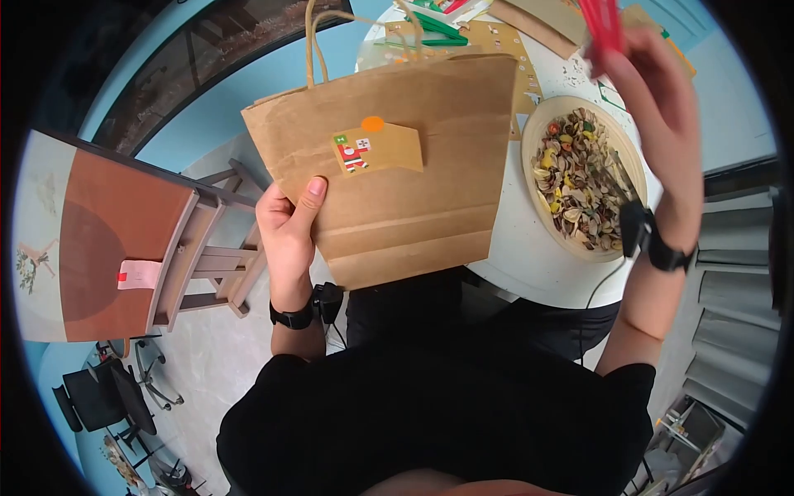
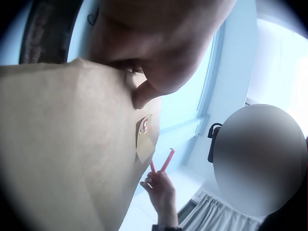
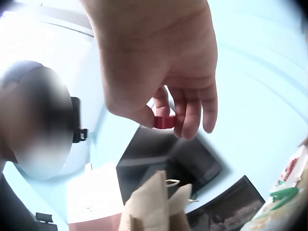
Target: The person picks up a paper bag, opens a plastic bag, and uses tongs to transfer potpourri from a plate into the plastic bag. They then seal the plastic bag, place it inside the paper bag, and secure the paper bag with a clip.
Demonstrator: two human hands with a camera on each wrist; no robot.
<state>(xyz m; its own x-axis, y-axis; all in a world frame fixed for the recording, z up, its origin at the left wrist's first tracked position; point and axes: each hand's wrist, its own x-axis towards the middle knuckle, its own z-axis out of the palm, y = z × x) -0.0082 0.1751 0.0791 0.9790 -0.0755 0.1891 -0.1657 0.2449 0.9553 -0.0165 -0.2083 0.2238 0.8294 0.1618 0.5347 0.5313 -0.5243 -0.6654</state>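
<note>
My left hand [image 1: 285,240] grips the left side of a brown paper bag [image 1: 413,207], its thumb over the front. The bag has twisted paper handles [image 1: 311,41]. On its front are a tan paper piece [image 1: 399,147] with a Santa sticker [image 1: 353,155] and an orange oval sticker [image 1: 373,124]. Raised at the upper right, my right hand [image 1: 666,107] pinches a narrow red strip [image 1: 602,25] between thumb and fingers. In the left wrist view, the red strip [image 2: 168,160] shows two arms spread in a V above the right hand [image 2: 162,192].
A white round table [image 1: 529,273] bears an oval dish [image 1: 533,186] of dried plant pieces with metal tongs [image 1: 616,180] in it. Green strips [image 1: 438,31] and sticker sheets [image 1: 496,50] lie behind the bag. A wooden easel-like stand [image 1: 219,256] is at left.
</note>
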